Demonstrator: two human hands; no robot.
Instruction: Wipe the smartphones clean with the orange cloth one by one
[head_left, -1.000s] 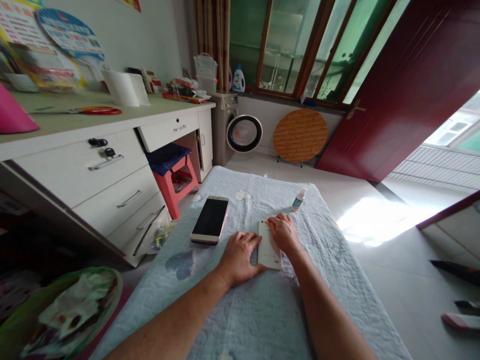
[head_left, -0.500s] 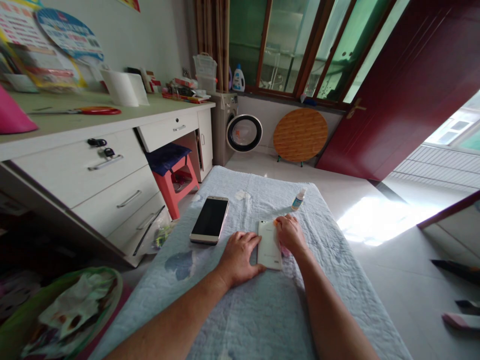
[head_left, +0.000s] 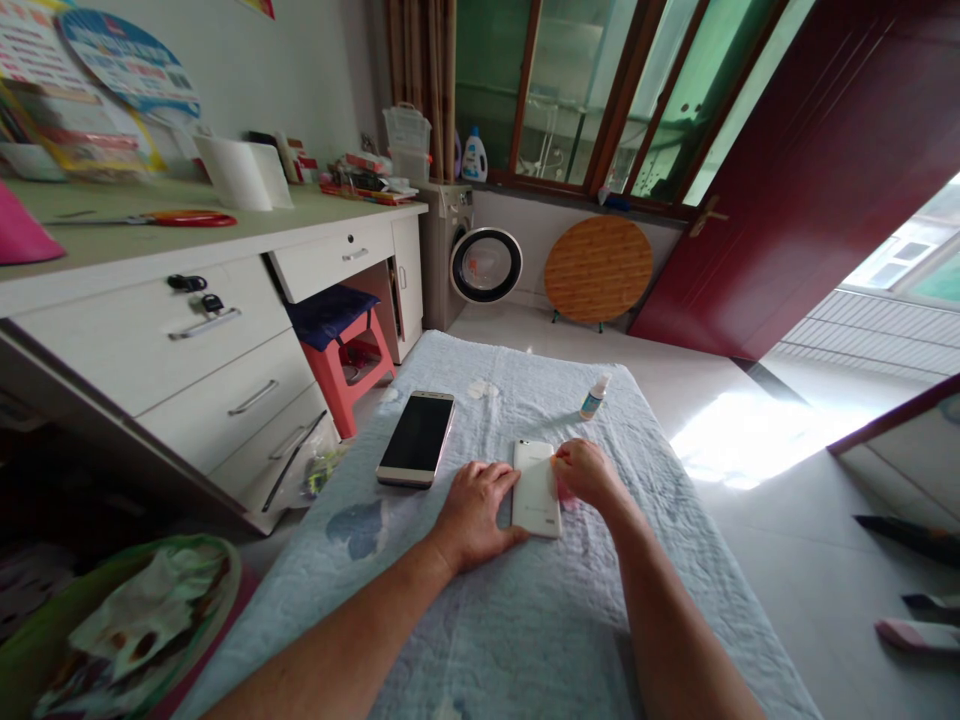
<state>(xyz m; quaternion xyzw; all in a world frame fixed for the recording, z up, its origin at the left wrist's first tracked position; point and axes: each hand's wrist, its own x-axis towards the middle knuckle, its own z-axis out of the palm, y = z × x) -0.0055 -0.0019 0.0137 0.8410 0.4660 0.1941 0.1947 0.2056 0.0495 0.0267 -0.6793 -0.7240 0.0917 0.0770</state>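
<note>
1 spray bottle (head_left: 592,398), 1 dark phone (head_left: 416,438), 1 white phone (head_left: 534,490) — left hand (head_left: 476,510) flat on it, right hand (head_left: 589,472) clutching pink cloth (head_left: 568,497).

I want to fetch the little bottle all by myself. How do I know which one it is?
Find the pale blue cloth spread in the middle of the room. At its far right edge, just beyond the right hand, is the little bottle. The white phone and the dark-screened phone lie flat; it alone stands up, with a white top.
</note>
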